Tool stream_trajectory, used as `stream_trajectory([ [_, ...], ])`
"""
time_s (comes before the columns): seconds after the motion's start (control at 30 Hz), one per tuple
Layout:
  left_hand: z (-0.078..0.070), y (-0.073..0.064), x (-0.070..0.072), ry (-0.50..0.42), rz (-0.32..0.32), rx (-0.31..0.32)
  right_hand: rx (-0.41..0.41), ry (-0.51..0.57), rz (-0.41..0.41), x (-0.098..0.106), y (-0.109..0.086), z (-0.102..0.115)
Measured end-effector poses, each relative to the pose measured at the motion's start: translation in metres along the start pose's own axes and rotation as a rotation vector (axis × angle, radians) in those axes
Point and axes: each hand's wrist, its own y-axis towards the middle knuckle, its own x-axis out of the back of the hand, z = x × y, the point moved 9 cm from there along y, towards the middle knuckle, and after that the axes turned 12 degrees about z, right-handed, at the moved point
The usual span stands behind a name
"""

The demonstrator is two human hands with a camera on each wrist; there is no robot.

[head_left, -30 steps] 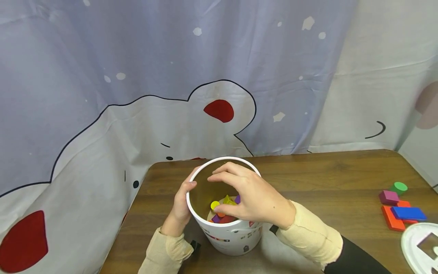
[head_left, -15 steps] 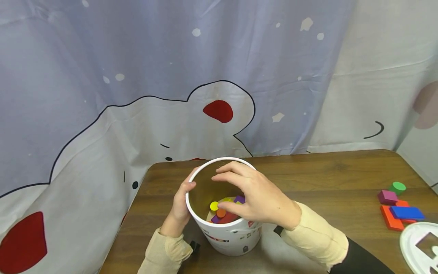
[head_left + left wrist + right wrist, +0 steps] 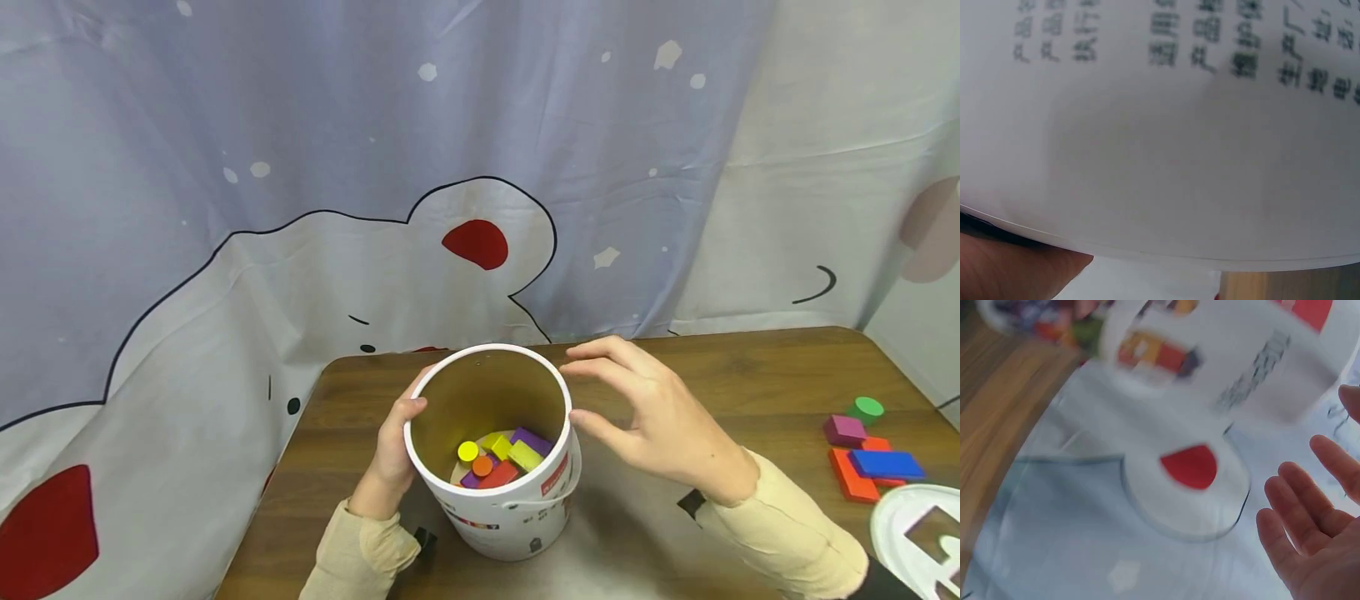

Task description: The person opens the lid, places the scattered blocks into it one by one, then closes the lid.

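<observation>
A white bucket (image 3: 498, 521) stands on the wooden table, with printed labels and a thin white handle on its outside. Inside lie several coloured blocks: a yellow cylinder (image 3: 468, 452), an orange cylinder (image 3: 482, 466), a red block (image 3: 498, 475) and a purple block (image 3: 531, 441) among them. My left hand (image 3: 395, 446) grips the bucket's left rim, thumb over the edge; the left wrist view shows the white printed wall close up. Just right of the rim, my right hand (image 3: 652, 412) is spread with nothing in it. The right wrist view shows its loosely extended fingers (image 3: 1297, 506).
At the table's right lie a green cylinder (image 3: 866, 409), a magenta block (image 3: 845, 430), a blue block (image 3: 887, 464) and red blocks (image 3: 853, 477). A white lid (image 3: 892, 533) with cut-out shapes sits nearer the front right. A patterned curtain (image 3: 337, 108) hangs behind the table.
My right hand has moved out of the bucket's mouth to the right, uncovering the blocks inside. My left hand has stayed on the rim.
</observation>
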Motion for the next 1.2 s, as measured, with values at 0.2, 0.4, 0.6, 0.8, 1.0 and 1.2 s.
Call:
stream_trajectory([
  [0.2, 0.009, 0.001, 0.004, -0.029, -0.001, 0.012, -0.083, -0.089, -0.068, 0.024, -0.034, -0.04],
  [0.4, 0.008, 0.001, 0.004, -0.025, -0.001, 0.018, -0.243, -0.188, -0.055, 0.037, -0.069, -0.083],
  [0.6, 0.001, 0.0, 0.0, 0.001, -0.016, 0.032, -0.372, -0.235, 0.03, 0.041, -0.097, -0.12],
  [0.8, 0.0, 0.0, -0.001, 0.001, -0.026, 0.05, -0.497, -0.24, 0.119, 0.043, -0.12, -0.151],
  [1.0, -0.003, 0.0, -0.002, 0.005, 0.007, 0.002, -0.612, -0.266, 0.218, 0.043, -0.14, -0.18],
  [1.2, -0.001, 0.001, -0.001, 0.004, -0.004, 0.022, -0.78, -0.32, 0.373, 0.049, -0.169, -0.208],
])
